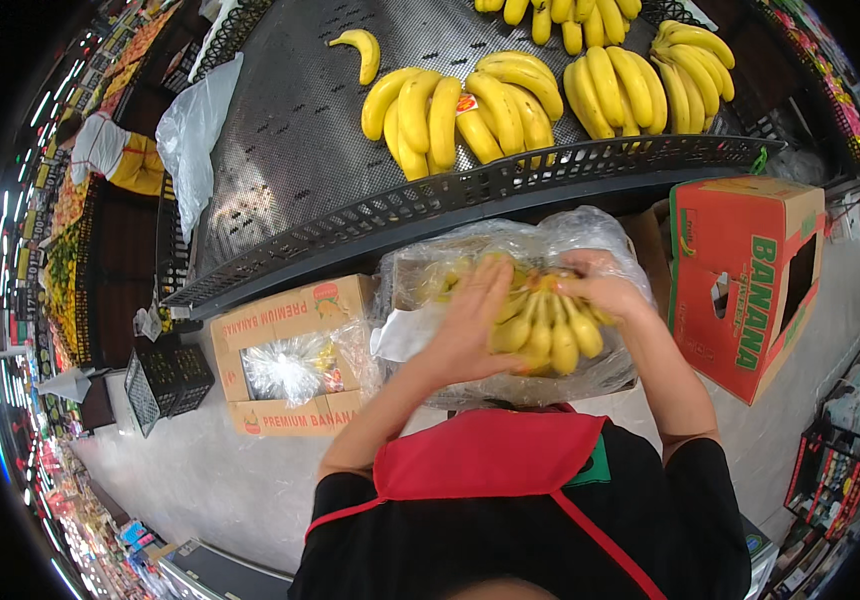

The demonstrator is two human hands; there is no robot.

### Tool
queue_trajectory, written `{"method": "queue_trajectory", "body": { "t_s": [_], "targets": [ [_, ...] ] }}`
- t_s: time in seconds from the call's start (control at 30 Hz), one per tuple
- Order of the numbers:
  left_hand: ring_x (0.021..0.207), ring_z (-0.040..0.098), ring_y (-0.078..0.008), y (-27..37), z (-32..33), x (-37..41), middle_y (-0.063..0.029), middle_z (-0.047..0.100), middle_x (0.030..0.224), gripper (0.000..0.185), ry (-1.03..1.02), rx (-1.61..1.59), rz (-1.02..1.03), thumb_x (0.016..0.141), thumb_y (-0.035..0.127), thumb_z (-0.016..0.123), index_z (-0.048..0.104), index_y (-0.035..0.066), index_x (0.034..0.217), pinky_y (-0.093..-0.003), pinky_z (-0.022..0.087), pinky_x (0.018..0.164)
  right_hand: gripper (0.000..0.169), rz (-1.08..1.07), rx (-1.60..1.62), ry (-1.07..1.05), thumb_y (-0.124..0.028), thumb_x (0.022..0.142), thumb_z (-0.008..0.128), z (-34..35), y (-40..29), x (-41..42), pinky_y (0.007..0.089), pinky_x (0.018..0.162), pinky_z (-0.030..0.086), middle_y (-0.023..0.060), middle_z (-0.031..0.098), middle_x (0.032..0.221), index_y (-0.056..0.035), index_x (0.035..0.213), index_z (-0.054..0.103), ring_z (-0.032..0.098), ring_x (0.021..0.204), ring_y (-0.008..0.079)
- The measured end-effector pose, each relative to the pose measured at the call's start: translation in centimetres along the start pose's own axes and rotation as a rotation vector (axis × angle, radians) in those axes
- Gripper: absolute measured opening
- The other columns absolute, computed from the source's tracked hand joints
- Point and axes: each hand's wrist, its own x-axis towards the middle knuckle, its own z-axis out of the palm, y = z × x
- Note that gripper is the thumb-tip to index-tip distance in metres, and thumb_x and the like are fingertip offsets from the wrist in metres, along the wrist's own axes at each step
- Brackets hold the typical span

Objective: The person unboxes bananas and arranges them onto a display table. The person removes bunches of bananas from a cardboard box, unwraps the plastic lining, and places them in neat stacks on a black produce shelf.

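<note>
A bunch of yellow bananas point(550, 330) lies in a cardboard box lined with clear plastic film point(595, 375), in front of my body. My right hand point(602, 289) holds the bunch near its crown, the fingertips partly hidden by film and blur. My left hand point(471, 322) is spread flat over the left side of the same bunch, fingers extended; whether it grips is unclear. More bananas show under film behind the left hand. Above the box, several banana bunches point(430, 112) and a single banana point(362, 52) lie on the black display mat point(287, 135).
A black perforated rail point(415, 199) edges the display. To the left stand a printed banana carton point(291, 352) and a black crate point(167, 386); to the right, a red banana carton point(730, 285). A plastic bag point(197, 135) hangs at the display's left edge. A person point(111, 154) bends at far left.
</note>
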Motion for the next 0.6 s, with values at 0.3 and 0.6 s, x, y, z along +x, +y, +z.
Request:
{"method": "queue_trajectory", "body": {
  "t_s": [0.3, 0.6],
  "targets": [
    [0.091, 0.057, -0.034, -1.1, 4.5, 1.6, -0.0154, 0.062, 0.093, 0.05, 0.105, -0.029, -0.185, 0.073, 0.029, 0.073, 0.057, 0.001, 0.111, -0.0435, 0.039, 0.088, 0.066, 0.23, 0.505, 0.304, -0.055, 0.088, 0.056, -7.3, 9.9, 2.9, 0.0375, 0.09, 0.042, 0.0105, 0.062, 0.117, -0.0058, 0.131, 0.05, 0.056, 0.105, 0.0198],
    [0.074, 0.059, -0.0324, -0.6, 4.3, 3.2, -0.0131, 0.061, 0.075, 0.031, 0.04, -0.042, -0.093, 0.076, 0.031, 0.071, 0.058, 0.004, 0.083, -0.0416, 0.044, 0.072, 0.058, -0.039, 1.377, 0.191, -0.049, 0.097, 0.035, 3.8, 12.8, -4.7, 0.0452, 0.104, 0.04, 0.0148, 0.048, 0.136, -0.0057, 0.135, 0.044, 0.05, 0.121, 0.0304]
  ]
}}
